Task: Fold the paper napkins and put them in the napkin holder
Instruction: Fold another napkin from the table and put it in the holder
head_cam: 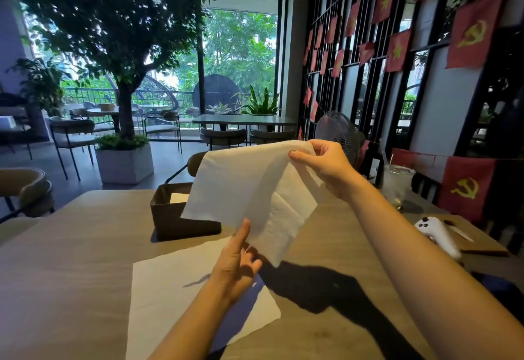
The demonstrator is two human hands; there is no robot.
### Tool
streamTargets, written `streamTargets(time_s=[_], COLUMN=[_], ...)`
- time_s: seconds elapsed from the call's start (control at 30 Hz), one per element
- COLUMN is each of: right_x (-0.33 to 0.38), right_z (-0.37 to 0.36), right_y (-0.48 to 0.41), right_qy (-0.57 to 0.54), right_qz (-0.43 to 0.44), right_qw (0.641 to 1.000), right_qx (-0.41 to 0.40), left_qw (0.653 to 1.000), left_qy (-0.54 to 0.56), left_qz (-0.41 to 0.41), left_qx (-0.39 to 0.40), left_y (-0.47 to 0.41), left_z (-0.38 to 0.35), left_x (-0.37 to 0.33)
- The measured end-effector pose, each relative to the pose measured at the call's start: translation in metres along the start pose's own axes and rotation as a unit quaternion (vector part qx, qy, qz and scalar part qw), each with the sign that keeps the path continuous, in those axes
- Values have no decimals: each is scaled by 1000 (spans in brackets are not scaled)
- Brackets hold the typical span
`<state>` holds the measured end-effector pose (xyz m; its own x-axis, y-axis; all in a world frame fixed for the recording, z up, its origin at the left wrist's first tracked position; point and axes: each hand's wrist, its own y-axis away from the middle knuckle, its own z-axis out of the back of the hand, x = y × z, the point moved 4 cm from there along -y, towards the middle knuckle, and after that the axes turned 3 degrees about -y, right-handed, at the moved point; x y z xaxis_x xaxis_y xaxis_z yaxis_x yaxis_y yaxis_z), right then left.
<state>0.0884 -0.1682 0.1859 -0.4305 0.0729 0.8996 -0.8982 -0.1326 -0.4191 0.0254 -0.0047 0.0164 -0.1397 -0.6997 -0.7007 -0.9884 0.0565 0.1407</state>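
A white paper napkin [249,186] hangs unfolded in the air above the table. My right hand [326,167] pinches its upper right corner. My left hand [236,260] pinches its lower edge from below. Behind the raised napkin stands a dark brown box-shaped napkin holder [173,218] with a folded white napkin [178,197] showing inside; the held napkin hides part of the holder. Another white napkin [175,297] lies flat on the wooden table [71,260] under my left forearm.
A white game controller [436,235] lies at the right on a wooden board [482,246]. A glass with a drink [397,184] stands behind it. A fan [336,133], chairs, other tables and a potted tree fill the room beyond.
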Motion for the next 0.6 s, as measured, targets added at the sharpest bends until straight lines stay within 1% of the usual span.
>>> streamTargets(time_s=[0.07, 0.1, 0.17, 0.23, 0.3, 0.37, 0.43, 0.53, 0.6], right_x=[-14, -22, -37, -49, -60, -72, -84, -98, -105], right_z=[-1, -1, -1, -3, -7, -13, -19, -25, -26], right_y=[5, 9, 17, 23, 25, 27, 30, 37, 42], right_qy=[-25, -18, 8, -1, -14, -15, -21, -27, -22], right_qz=[-39, -64, -104, -138, -167, -191, -208, -241, -262], right_qw=[999, 998, 992, 983, 977, 973, 970, 962, 957], right_qx=[4, 20, 72, 121, 135, 129, 123, 123, 123], left_qw=[996, 988, 965, 945, 929, 903, 889, 905, 912], left_qy=[-61, -99, -163, -222, -296, -387, -430, -402, -388], left_qz=[-54, -86, -139, -155, -137, -107, -88, -75, -71], left_qx=[-41, -77, -153, -184, -173, -152, -133, -114, -116], left_y=[-8, -11, -12, -10, -9, -8, -5, -1, 1], left_z=[3, 7, 17, 22, 26, 29, 32, 38, 45], left_x=[-11, -21, -40, -57, -69, -78, -83, -88, -90])
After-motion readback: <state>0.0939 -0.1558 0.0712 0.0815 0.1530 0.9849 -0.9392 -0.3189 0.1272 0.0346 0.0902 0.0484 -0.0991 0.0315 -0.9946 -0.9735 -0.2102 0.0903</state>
